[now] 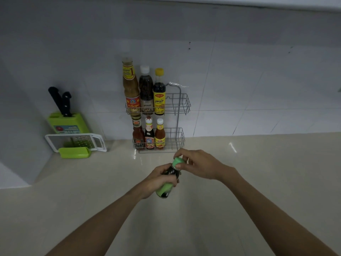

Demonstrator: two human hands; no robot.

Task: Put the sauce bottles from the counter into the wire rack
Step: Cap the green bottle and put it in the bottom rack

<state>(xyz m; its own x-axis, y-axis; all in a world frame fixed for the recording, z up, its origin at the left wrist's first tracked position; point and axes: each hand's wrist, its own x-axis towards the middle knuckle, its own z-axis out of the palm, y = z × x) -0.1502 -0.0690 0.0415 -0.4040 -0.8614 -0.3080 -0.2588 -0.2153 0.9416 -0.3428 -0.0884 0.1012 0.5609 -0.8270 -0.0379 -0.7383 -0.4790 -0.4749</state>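
Bottle [170,177] gripped between hands: left [159,182] body, right [195,164] cap.

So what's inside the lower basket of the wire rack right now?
Three sauce bottles stand upright at the left of the lower basket; its right part shows only bare wire. The bottle bases are partly covered by the front wires.

A dark bottle [168,179] with green cap and green label is held tilted above the counter [258,182]. Six bottles are stood upright at the left of the two-tier wire rack [181,106], against the counter's back edge.
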